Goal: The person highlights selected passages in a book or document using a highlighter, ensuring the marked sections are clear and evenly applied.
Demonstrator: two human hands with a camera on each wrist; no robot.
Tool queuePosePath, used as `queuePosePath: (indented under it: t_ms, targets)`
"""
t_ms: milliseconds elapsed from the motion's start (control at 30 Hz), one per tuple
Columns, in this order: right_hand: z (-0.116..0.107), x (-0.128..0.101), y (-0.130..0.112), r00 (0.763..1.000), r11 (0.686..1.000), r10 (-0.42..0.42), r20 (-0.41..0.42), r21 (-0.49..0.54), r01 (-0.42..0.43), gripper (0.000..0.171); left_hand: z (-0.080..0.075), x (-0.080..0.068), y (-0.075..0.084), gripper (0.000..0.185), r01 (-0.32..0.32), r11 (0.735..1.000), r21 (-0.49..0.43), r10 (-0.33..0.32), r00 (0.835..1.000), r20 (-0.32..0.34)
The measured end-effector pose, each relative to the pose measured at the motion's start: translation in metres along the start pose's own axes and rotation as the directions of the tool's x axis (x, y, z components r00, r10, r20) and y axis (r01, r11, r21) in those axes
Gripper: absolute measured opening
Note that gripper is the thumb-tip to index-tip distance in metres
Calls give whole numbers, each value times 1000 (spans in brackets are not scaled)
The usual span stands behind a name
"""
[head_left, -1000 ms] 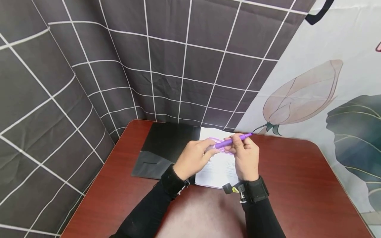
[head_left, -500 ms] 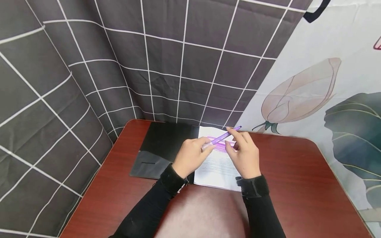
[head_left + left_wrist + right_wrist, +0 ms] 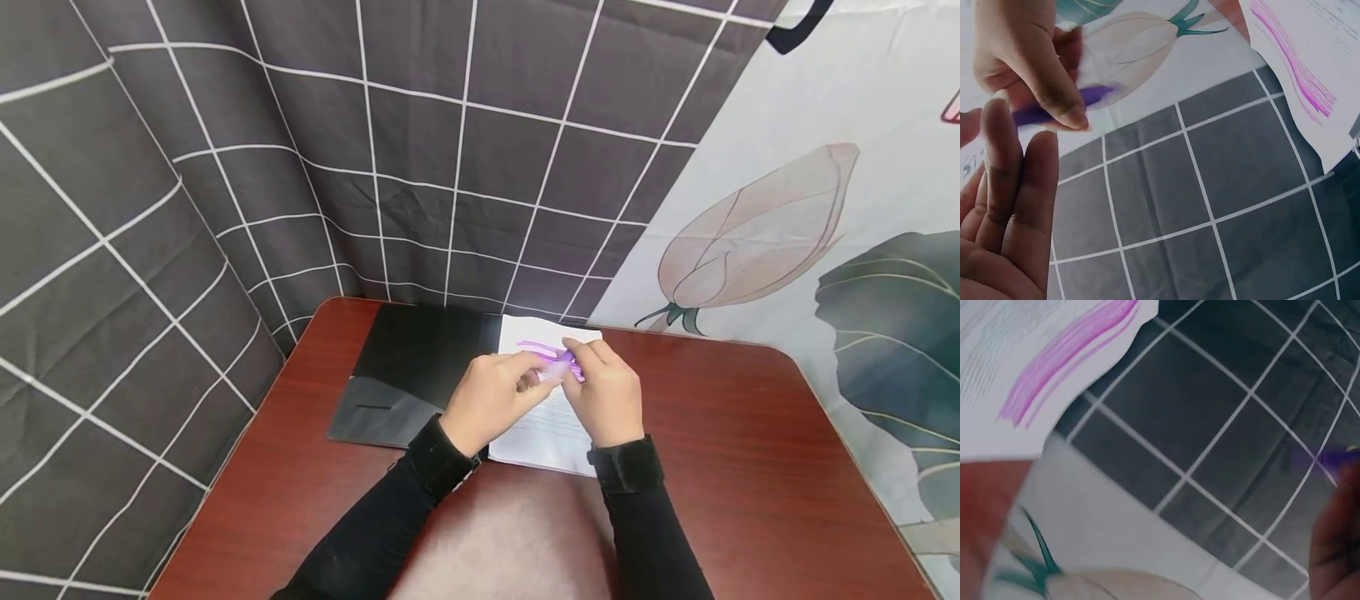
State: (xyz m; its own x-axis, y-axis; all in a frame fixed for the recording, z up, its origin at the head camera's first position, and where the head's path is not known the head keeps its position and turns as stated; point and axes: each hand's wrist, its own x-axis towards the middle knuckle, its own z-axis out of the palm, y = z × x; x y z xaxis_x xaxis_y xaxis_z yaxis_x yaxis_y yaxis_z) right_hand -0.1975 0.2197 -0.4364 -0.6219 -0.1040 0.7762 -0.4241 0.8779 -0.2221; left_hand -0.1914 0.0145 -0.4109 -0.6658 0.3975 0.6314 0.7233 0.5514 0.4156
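The person is sitting at a dark red table [image 3: 750, 467], and both hands are meeting above a white sheet of paper [image 3: 551, 429] that is lying on it. The right hand [image 3: 603, 392] is gripping a purple marker [image 3: 564, 360]; in the left wrist view its thumb and fingers [image 3: 1054, 94] are curling around the purple barrel and pinching it firmly. Only a short part of the marker is showing between the hands, just above the upper part of the paper.

The left hand [image 3: 491, 396] is coming to the marker from the other side. Its fingertips are at the end of the marker in the head view. In the left wrist view the left fingers [image 3: 1019, 181] are lying straight and close together, just beside the right hand, and I cannot tell if they are really touching the marker.

The paper is carrying several purple strokes [image 3: 542, 348] near its far edge, and lines of small print are filling the part below them. A black folder [image 3: 412, 358] is lying open, touching the left side of the paper. Behind the paper a dark cloth with a white grid [image 3: 420, 167] is hanging, and to the right of it a pale cloth with a flower bud print [image 3: 750, 225].
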Motion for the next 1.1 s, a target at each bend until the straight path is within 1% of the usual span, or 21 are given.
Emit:
queuePosePath:
  t_ms: [67,100,133,167,233,300,333,367,433,500,567,667,700,767,833,900,967,1000,1033,1067,1100]
  targets:
    - [-2,2,1,992,985,124,-29,121,-120,16,0,1,-2,22,-1,1000,-1,1,1000,27]
    - [-4,4,1,977,952,213,-29,229,-201,12,0,2,-4,23,4,1000,10,-4,999,53]
    - [-6,5,2,952,891,305,-21,360,-277,10,0,2,-6,23,13,1000,22,-14,996,89]
    - [-9,7,2,917,797,398,0,496,-345,9,0,3,-8,24,25,999,36,-30,991,131]
    - [-15,9,2,830,545,554,65,726,-420,15,0,4,-14,26,50,996,68,-64,973,221]
    - [-19,12,3,759,290,632,153,862,-416,22,1,4,-20,30,67,993,101,-96,946,309]
    - [-20,12,3,736,203,651,188,890,-408,24,2,4,-23,32,73,991,114,-109,931,348]
    - [-21,13,4,718,141,662,217,904,-403,26,4,4,-26,34,77,988,131,-122,916,381]
    - [-22,13,6,700,54,664,264,916,-397,27,8,2,-31,38,72,981,177,-144,887,438]
    - [-22,13,9,699,3,651,296,920,-392,26,13,-1,-35,43,60,971,230,-169,853,493]
    - [-21,12,11,704,-32,635,318,921,-388,26,20,-4,-39,49,64,958,280,-213,812,544]
    - [-19,11,14,714,-56,613,339,920,-389,26,33,-7,-47,60,83,943,323,-273,750,603]
    - [-18,11,14,717,-60,605,346,918,-391,26,37,-8,-50,63,95,940,329,-290,733,616]
    - [-17,10,15,723,-71,591,358,916,-396,26,45,-7,-56,68,105,937,334,-305,715,630]
    - [-17,10,16,731,-84,572,374,912,-401,22,57,-8,-67,70,102,937,334,-302,716,629]
    - [-17,9,17,738,-85,553,388,907,-413,17,71,-9,-78,73,113,933,341,-317,707,633]
    - [-16,8,17,739,-66,548,393,900,-430,13,85,-15,-90,74,119,933,341,-322,703,635]
    - [-16,8,17,736,-46,552,391,896,-441,12,90,-18,-95,75,124,933,337,-322,704,633]
    - [-15,8,17,731,-26,561,389,891,-454,12,88,-19,-93,75,133,930,342,-334,691,641]
    - [-14,8,17,723,-6,573,386,884,-467,13,88,-19,-92,75,131,928,349,-339,685,645]
    - [-13,8,18,715,12,586,382,877,-480,14,87,-19,-91,74,126,929,347,-334,688,645]
